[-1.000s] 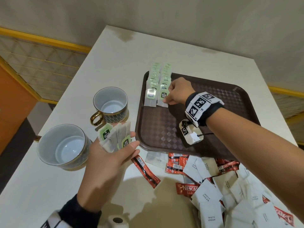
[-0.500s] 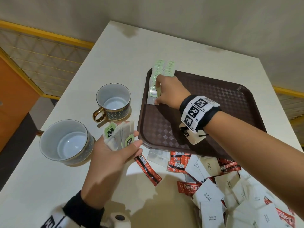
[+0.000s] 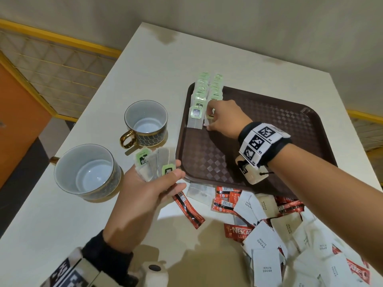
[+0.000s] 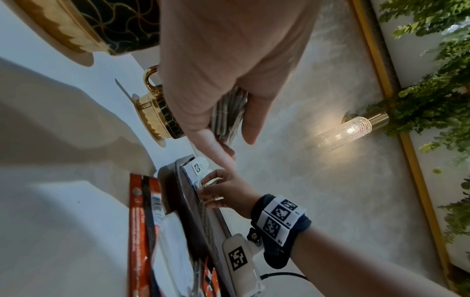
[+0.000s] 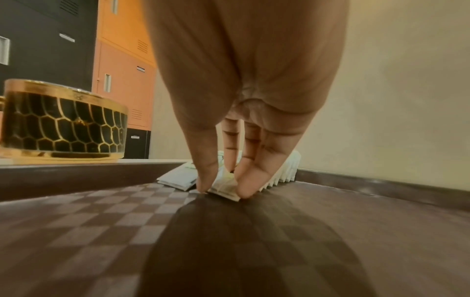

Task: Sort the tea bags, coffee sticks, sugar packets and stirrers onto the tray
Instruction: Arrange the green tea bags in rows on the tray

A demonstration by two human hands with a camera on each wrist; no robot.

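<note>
Pinching a tea bag point(image 5: 223, 185) at the tray's point(image 3: 310, 129) far-left corner, right hand point(image 3: 224, 119) extends the right row; left hand point(image 3: 153, 189) grips spare bags point(image 3: 157, 164) off the tray's near-left corner.

Bare checkered floor fills most of the brown tray point(image 3: 279, 125), open from centre out to 3 o'clock. Two rows of tea bags point(image 3: 204, 96) crowd its 10 o'clock corner. Two cups point(image 3: 146, 123) stand off its 9 o'clock rim, while a heap of sugar packets and coffee sticks point(image 3: 269, 235) blocks the approach from 6 o'clock.
</note>
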